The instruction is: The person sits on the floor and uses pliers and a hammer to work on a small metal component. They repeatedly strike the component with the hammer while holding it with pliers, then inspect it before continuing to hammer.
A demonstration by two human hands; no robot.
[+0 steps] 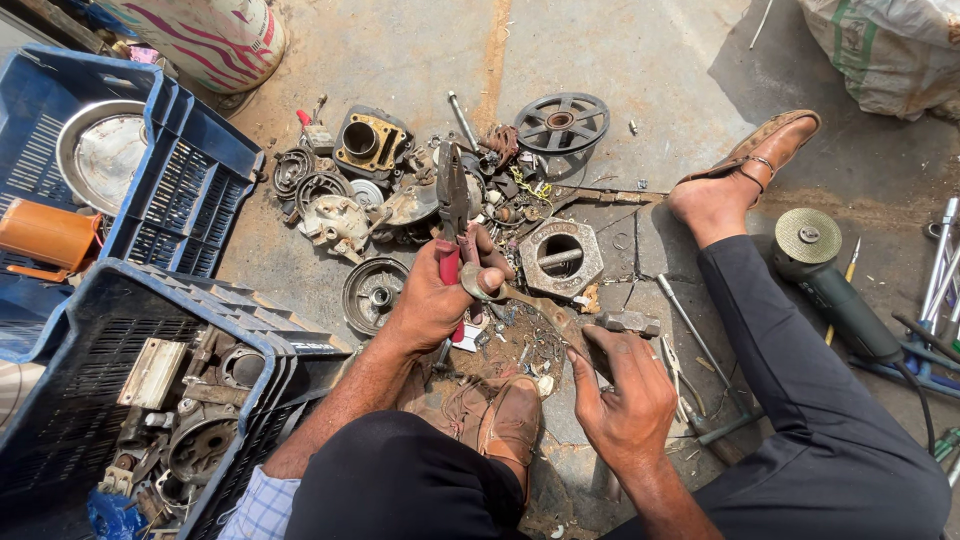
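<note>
head view | our left hand (432,300) has its fingers wrapped round red-handled pliers (452,205), whose nose points up over the scrap pile (420,180) | our right hand (625,400) has fingers closed on a rusty metal part (545,312) held low over the concrete floor (620,60), between both hands | we judge the part stiff, heavy, gritty; best gripped at its thick end | blue crate (200,160) lies left.

Left hand (435,300): fist closed, knuckles up, thumb wrapped over the front, forearm bare and angled in from lower left. Right hand (628,395): just right of and below the left, palm down, fingers curled and pinched at the tips, wrist bent, forearm coming up from bottom centre. Hands near, not touching.
</note>
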